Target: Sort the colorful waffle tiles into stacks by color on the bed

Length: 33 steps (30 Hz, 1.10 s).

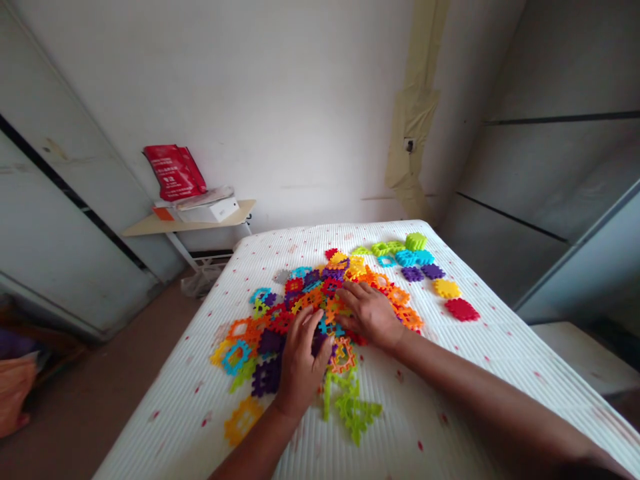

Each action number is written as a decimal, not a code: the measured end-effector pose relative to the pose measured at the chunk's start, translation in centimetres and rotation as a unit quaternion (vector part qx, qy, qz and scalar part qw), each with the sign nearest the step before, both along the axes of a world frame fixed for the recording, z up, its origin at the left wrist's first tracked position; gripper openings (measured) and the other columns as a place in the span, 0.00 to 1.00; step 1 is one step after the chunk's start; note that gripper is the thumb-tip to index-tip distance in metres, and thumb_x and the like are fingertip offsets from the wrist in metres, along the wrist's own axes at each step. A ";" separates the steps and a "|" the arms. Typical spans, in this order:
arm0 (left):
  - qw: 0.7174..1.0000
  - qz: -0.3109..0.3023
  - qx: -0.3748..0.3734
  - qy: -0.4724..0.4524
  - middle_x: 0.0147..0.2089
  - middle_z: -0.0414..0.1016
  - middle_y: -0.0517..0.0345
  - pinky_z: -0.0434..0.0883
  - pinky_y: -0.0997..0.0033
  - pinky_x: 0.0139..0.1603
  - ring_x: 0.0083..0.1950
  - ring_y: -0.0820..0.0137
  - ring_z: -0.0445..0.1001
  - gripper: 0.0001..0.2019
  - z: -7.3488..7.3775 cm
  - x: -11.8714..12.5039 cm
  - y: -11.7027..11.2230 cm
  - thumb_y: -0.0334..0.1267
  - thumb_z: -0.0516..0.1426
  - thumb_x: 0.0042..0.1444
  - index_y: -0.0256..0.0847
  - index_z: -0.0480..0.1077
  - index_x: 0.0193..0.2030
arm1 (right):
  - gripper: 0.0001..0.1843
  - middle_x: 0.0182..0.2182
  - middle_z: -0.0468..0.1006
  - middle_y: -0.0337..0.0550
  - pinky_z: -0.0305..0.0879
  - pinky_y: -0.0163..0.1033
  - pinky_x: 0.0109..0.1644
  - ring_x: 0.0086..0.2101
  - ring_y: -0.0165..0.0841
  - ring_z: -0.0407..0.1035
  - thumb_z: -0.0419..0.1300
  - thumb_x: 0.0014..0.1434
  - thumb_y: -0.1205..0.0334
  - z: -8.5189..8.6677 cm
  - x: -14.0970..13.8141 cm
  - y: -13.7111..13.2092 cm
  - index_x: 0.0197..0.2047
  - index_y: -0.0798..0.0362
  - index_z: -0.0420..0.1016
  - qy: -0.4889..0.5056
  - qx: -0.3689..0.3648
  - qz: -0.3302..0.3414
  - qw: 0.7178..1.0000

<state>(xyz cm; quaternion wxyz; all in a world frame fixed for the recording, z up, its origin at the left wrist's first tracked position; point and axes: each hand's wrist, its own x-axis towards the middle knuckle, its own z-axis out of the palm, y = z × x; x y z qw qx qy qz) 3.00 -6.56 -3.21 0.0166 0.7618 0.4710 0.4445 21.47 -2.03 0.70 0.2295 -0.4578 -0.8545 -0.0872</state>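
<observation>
In the head view, a heap of bright, notched plastic building tiles (305, 293) in orange, red, purple, yellow and blue lies in the middle of a white ribbed mattress (165, 413). Both hands are placed on it. The right hand (367, 313) is laid over the orange and red tiles with its fingers spread, unclenched, and no tile appears to be grasped by it. The left hand (301, 360) is set at the near side of the heap with its fingers curled downward; whether a tile is held there cannot be told, as the fingertips are buried among the pieces.

The notched edges are judged the main hazard: if one tile is lifted, neighbouring tiles could be caught and dragged with it, and the heap could be disturbed. The soft mattress may also give way under hand pressure, so that tiles could slide. A tangled lime-green cluster of tiles (353, 407) lies just below the hands and could be snagged by a wrist. A separate group of red, yellow, purple and blue tiles (430, 280) lies near the far right of the heap and could be knocked into it by a wide sweep of the right hand.
</observation>
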 end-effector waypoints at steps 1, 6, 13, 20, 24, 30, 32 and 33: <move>1.000 0.010 -0.004 -0.007 0.58 0.64 0.48 0.63 0.53 0.60 0.61 0.61 0.62 0.20 0.3 0.2 0.4 0.35 0.52 0.58 0.44 0.61 0.59 | 0.25 0.52 0.70 0.55 0.65 0.46 0.49 0.48 0.43 0.65 0.57 0.58 0.49 0.4 -0.3 0.8 0.53 0.55 0.69 0.005 -0.011 -0.013 1.000; 0.999 0.033 0.023 -0.037 0.55 0.67 0.50 0.64 0.55 0.58 0.58 0.64 0.64 0.17 2.3 -0.3 0.4 0.31 0.49 0.59 0.44 0.64 0.55 | 0.20 0.50 0.72 0.52 0.64 0.45 0.52 0.48 0.40 0.66 0.52 0.61 0.50 1.1 0.4 2.7 0.50 0.53 0.72 0.085 -0.011 -0.052 0.995; 0.968 -0.196 0.029 0.154 0.37 0.73 0.56 0.63 0.58 0.47 0.42 0.64 0.69 0.07 3.0 -0.9 -5.6 0.39 0.57 0.52 0.43 0.70 0.38 | 0.14 0.39 0.77 0.49 0.68 0.40 0.47 0.42 0.35 0.70 0.49 0.64 0.58 -1.5 6.6 0.7 0.40 0.53 0.74 0.168 0.050 -0.002 0.985; 0.948 -0.181 0.029 0.261 0.36 0.72 0.57 0.58 0.54 0.49 0.40 0.65 0.68 0.10 -0.5 1.1 -6.8 0.39 0.56 0.53 0.43 0.69 0.42 | 0.12 0.36 0.77 0.48 0.69 0.38 0.45 0.39 0.32 0.70 0.49 0.64 0.61 -2.2 8.1 -0.2 0.38 0.53 0.73 0.172 0.080 0.013 0.982; 0.955 -0.152 0.064 0.246 0.32 0.72 0.57 0.60 0.57 0.45 0.35 0.66 0.69 0.08 -0.6 2.1 -6.4 0.31 0.52 0.54 0.41 0.69 0.40 | 0.12 0.36 0.77 0.48 0.69 0.38 0.44 0.38 0.33 0.71 0.49 0.64 0.61 -2.0 7.2 -0.1 0.38 0.54 0.72 0.153 0.073 0.020 0.985; 0.971 -0.108 0.126 0.173 0.30 0.74 0.57 0.64 0.64 0.38 0.32 0.69 0.70 0.08 1.5 2.8 -4.8 0.28 0.52 0.56 0.39 0.70 0.40 | 0.11 0.34 0.77 0.48 0.68 0.37 0.41 0.36 0.32 0.71 0.49 0.64 0.62 -2.1 7.0 0.2 0.36 0.54 0.72 0.161 0.102 0.024 0.981; 0.985 -0.091 0.095 0.113 0.32 0.76 0.56 0.65 0.65 0.38 0.33 0.68 0.72 0.09 2.4 2.7 -3.5 0.31 0.53 0.56 0.40 0.71 0.43 | 0.11 0.33 0.76 0.47 0.67 0.36 0.40 0.35 0.32 0.70 0.50 0.64 0.63 -2.0 6.9 0.4 0.35 0.53 0.71 0.170 0.103 0.026 0.980; 0.992 -0.081 0.062 0.070 0.33 0.76 0.56 0.66 0.66 0.38 0.35 0.68 0.73 0.10 2.9 2.6 -2.7 0.32 0.53 0.57 0.41 0.71 0.44 | 0.11 0.32 0.76 0.47 0.67 0.35 0.40 0.35 0.31 0.70 0.50 0.64 0.63 -1.9 6.7 0.6 0.34 0.53 0.71 0.173 0.103 0.026 0.979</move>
